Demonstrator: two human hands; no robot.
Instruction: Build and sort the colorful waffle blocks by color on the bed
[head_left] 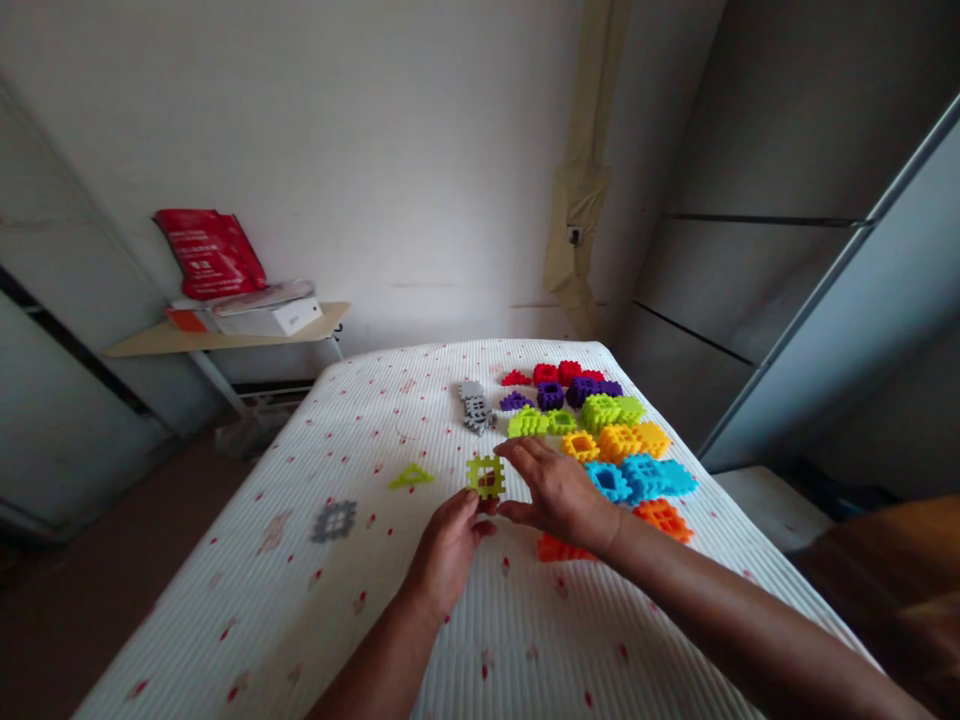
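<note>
Your left hand [448,550] pinches the lower edge of a lime-green lattice block [486,478] between closed fingertips, which keeps the block standing on edge. Your right hand [559,490] sits at its 3 o'clock, fingers spread apart. Sorted coloured blocks [600,415] lie at 1 o'clock on the white bedspread [300,620].
</note>
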